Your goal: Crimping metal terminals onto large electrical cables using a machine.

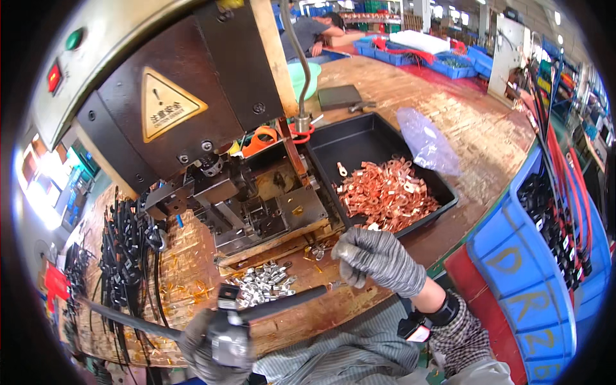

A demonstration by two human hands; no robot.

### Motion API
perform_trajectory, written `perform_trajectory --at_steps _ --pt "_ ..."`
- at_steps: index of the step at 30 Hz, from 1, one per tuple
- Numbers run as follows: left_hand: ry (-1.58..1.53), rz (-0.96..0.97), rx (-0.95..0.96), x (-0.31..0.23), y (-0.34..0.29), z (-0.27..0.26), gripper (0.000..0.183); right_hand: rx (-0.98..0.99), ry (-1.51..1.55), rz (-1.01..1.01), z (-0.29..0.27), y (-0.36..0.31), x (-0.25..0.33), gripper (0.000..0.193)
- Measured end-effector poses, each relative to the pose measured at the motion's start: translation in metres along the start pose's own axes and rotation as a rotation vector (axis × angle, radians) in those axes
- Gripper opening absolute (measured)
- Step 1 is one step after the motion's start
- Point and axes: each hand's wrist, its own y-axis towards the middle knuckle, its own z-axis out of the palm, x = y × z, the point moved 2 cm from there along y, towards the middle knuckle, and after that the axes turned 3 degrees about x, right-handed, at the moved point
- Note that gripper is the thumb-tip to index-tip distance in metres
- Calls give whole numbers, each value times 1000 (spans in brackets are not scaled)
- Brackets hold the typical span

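My left hand (199,350), in a grey glove, is closed around a black cable (289,303) at the lower left. The cable's thick end points right, its tip close below my right hand; its thinner length (128,319) runs off left. A black device partly covers the left fingers. My right hand (382,260), in a striped grey glove, is closed with its fingertips pinched together, apart from the cable. What it pinches, if anything, is hidden. Loose silver terminals (264,283) lie behind the cable. Beyond them stands a press machine (256,215) with its tooling.
A black tray (353,138) holds a heap of copper terminals (388,192), with a clear plastic bag (427,141) at its edge. Black cables (125,250) lie bundled at left. A blue bin (532,276) of cables stands at right. Another person (308,35) leans at the far table.
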Motion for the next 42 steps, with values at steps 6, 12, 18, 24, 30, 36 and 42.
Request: perform_trajectory --at_steps 6,12,18,24,30,36,42 --pt "1829 787 559 -18 -8 59 13 -64 -483 -357 38 -20 40 21" --pt "1738 713 977 -45 -2 83 17 390 -995 -940 96 -55 71 33" --pt "1814 678 1110 -58 -21 92 24 184 -1324 -1147 137 -49 93 40" --pt "2207 593 1197 -73 -22 45 16 271 -1565 -436 106 -49 45 37" --pt "2562 361 853 -107 -22 -40 18 49 -1451 -395 82 -48 -42 30" --pt "2818 68 986 -101 -3 -140 25 217 -1404 -309 112 -22 -83 22" --pt "1906 24 809 -24 7 -47 46 216 -1358 -472 136 -13 -78 21"
